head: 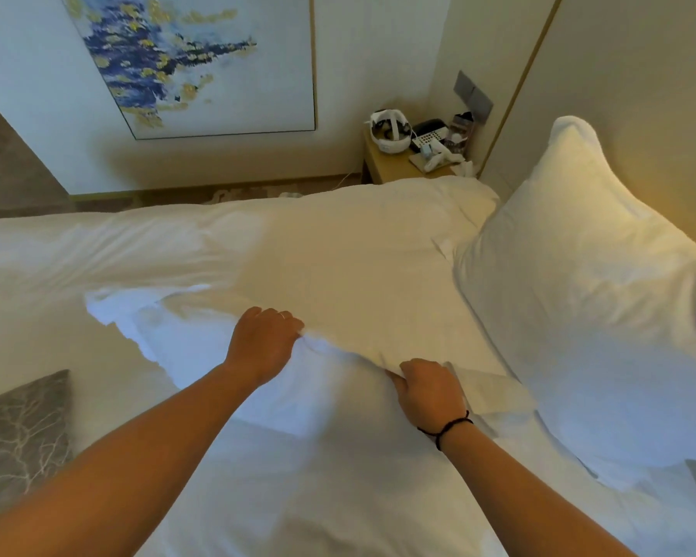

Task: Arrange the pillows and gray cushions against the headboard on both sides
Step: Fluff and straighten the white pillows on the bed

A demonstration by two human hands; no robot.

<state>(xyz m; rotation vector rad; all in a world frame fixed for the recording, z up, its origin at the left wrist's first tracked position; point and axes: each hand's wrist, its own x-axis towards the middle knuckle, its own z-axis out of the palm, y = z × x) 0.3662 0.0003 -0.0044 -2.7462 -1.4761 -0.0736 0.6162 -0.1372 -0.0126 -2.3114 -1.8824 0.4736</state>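
Both our left hand (264,343) and right hand (428,389) pinch the flat pillow's (226,355) edge mid-bed; one upright pillow (591,299) stands right. We advise lifting evenly, keeping corners square.

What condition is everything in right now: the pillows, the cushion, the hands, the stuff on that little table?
Left hand: closed, gripping the flat pillow's edge.
Right hand: closed, pinching the same edge.
Flat pillow: lying flat on the bed, not yet stood up.
Upright pillow: propped against the headboard.
Gray cushion: lying flat on the bed, untouched.
Nightstand: cluttered with small items.
Painting: hanging on the wall.
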